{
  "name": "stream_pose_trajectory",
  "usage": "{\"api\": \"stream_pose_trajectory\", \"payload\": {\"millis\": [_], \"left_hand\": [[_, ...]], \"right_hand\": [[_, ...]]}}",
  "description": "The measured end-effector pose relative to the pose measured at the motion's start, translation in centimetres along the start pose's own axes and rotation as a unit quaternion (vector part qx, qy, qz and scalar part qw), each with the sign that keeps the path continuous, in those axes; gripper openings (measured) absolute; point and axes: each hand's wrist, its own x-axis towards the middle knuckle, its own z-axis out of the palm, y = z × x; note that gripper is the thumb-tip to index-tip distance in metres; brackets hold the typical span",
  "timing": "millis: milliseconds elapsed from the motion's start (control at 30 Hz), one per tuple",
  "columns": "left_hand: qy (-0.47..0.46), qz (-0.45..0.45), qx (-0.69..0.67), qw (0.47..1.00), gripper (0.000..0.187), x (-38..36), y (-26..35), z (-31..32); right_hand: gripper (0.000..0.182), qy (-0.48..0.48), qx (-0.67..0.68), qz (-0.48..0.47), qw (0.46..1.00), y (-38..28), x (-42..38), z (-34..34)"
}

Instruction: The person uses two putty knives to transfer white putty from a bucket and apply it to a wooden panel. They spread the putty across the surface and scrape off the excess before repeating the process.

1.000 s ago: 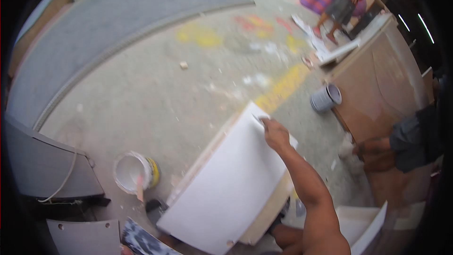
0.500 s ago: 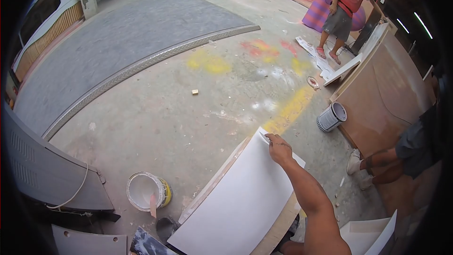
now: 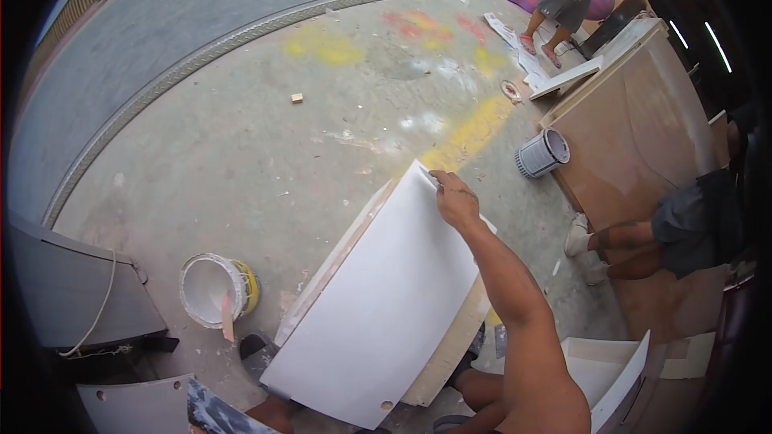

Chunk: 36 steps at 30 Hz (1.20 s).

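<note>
White panel (image 3: 386, 297) lies tilted across a wooden frame (image 3: 450, 354) on the concrete floor (image 3: 265, 153), far corner up near the yellow floor paint. Right hand (image 3: 456, 202) sits at that far corner, fingers closed on something small and thin pressed to the panel edge; can't tell what it is. Left hand not in view. Paint bucket (image 3: 213, 289) with a stick stands just beside the panel's left side; grey tub (image 3: 543, 153) lies further off, by the brown cabinet (image 3: 635, 137). Risks: panel looks loosely rested, so pressure at the corner could slide or tip it off the frame; a shifted panel could knock the bucket. A co-worker's legs (image 3: 635, 241) are near on the right.
</note>
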Motion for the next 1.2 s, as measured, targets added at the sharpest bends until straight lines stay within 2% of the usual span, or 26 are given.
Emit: {"api": "stream_pose_trajectory", "payload": {"millis": [100,133,233,300,333,367,433,500,567,700,833,933,1033,1133,1167,1200], "left_hand": [[0.071,-0.039,-0.085,0.993,0.047,-0.2,-1.4,-0.9],[0.048,-0.059,-0.112,0.991,0.046,-0.1,-1.1,-0.9],[0.080,-0.051,-0.097,0.991,0.046,-0.4,-2.3,-2.2],[0.066,0.038,0.054,0.996,0.047,-1.2,-6.2,-5.8],[0.076,0.040,0.059,0.995,0.047,-1.4,-6.8,-6.4],[0.085,0.043,0.064,0.993,0.047,-1.5,-7.4,-7.0],[0.141,-0.035,-0.075,0.986,0.047,-1.3,-7.4,-7.1],[0.111,0.036,0.090,0.989,0.048,-2.1,-10.5,-10.3],[0.107,0.077,0.185,0.974,0.048,-3.0,-13.9,-13.0],[0.083,-0.031,-0.025,0.996,0.046,-1.4,-5.2,-4.8],[0.148,-0.152,-0.210,0.954,0.044,-0.6,-1.1,-1.3],[0.105,-0.096,-0.084,0.986,0.042,-1.0,-2.7,-2.5],[0.079,-0.088,0.003,0.993,0.042,-0.9,-3.1,-3.2],[0.143,-0.150,-0.180,0.962,0.046,-0.9,-6.1,-5.8],[0.136,-0.152,-0.173,0.964,0.046,-1.7,-6.3,-6.4],[0.129,-0.155,-0.166,0.965,0.047,-0.7,-2.9,-2.9]], "right_hand": [[0.035,-0.010,0.005,0.007,1.000,-0.3,0.0,0.2],[0.036,-0.005,-0.003,-0.011,1.000,-0.3,-0.4,0.6],[0.040,0.021,-0.046,-0.065,0.997,-0.1,-2.0,2.3],[0.043,0.049,-0.099,-0.101,0.989,-0.3,-3.1,3.5],[0.046,0.076,-0.110,-0.118,0.984,-0.2,-3.3,4.2],[0.047,0.056,-0.107,-0.113,0.986,0.1,-3.8,4.7],[0.049,0.020,-0.102,-0.107,0.989,-0.8,-4.3,4.5],[0.049,0.006,-0.066,-0.099,0.993,-1.7,-4.5,3.4],[0.049,0.004,-0.037,-0.084,0.996,-2.3,-4.0,2.6],[0.045,0.016,-0.022,-0.053,0.998,-1.5,-1.2,1.7],[0.043,0.006,-0.042,-0.043,0.998,-0.5,0.8,2.2],[0.042,0.005,-0.048,-0.033,0.998,-0.2,1.2,2.7],[0.042,0.009,-0.058,-0.028,0.998,-0.3,1.4,3.1],[0.042,0.021,-0.065,-0.031,0.997,-0.1,1.6,3.8],[0.043,0.027,-0.066,-0.033,0.997,-0.1,1.7,4.1],[0.043,0.035,-0.066,-0.039,0.996,0.1,1.8,4.4]]}}
